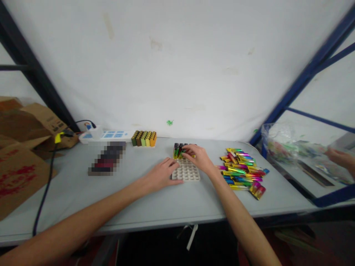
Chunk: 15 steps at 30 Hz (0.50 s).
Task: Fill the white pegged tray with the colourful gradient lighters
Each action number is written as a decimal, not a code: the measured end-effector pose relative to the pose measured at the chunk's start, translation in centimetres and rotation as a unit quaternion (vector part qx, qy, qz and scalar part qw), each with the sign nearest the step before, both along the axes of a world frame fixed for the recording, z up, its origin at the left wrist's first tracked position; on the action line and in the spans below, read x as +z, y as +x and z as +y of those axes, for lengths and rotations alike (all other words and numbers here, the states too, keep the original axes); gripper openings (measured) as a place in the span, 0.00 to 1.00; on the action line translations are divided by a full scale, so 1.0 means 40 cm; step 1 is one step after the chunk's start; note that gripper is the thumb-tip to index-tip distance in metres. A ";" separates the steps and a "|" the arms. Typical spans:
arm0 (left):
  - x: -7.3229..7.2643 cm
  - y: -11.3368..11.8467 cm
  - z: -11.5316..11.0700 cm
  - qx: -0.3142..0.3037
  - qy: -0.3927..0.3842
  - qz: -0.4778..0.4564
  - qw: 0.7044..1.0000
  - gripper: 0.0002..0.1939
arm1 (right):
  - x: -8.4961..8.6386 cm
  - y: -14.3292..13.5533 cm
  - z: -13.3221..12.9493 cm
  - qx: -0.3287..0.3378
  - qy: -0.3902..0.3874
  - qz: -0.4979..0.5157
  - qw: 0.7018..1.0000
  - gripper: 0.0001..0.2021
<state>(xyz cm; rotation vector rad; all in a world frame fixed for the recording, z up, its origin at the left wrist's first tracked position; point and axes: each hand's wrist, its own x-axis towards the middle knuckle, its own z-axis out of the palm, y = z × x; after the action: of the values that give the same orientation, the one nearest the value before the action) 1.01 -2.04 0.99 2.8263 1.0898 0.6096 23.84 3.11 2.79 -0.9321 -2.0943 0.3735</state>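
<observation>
A white tray with rows of holes (186, 173) lies flat on the table in front of me. Small shiny coloured tubes with dark tops (176, 149) stand upright in its far rows. My left hand (163, 173) grips the tray's left side, thumb along the near corner and fingers on top. Over the far rows, my right hand (197, 155) is closed in a pinch among the tubes; the fingertips partly hide what they hold, seemingly one tube. To the right lies a loose pile of shiny metallic tubes (241, 170) in gold, green, pink and blue.
A block of upright gold and green tubes (144, 139) stands at the back. Left are a pixelated dark object (108, 159), a power strip (115, 135), a cardboard box (22, 177) and a black cable (47, 188). Beyond the blue frame (294, 88), another person's hand (340, 157) shows.
</observation>
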 end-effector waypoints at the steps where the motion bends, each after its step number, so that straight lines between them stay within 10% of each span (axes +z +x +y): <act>1: -0.001 0.000 0.000 -0.001 0.001 -0.001 1.000 0.24 | -0.001 0.000 0.002 -0.003 0.002 -0.006 1.000 0.12; 10: -0.003 -0.002 0.003 0.002 0.000 0.003 1.000 0.24 | 0.036 0.005 -0.012 -0.069 0.069 -0.103 0.990 0.12; 15: -0.002 -0.005 0.006 -0.006 -0.004 -0.009 1.000 0.23 | 0.055 0.183 0.019 -0.203 0.066 -0.065 0.975 0.15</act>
<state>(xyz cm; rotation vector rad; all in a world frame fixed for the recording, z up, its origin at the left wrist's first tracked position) 0.82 -1.81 0.92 2.8130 1.0690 0.6253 31.18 3.88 5.00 -1.2970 -1.9505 -0.0392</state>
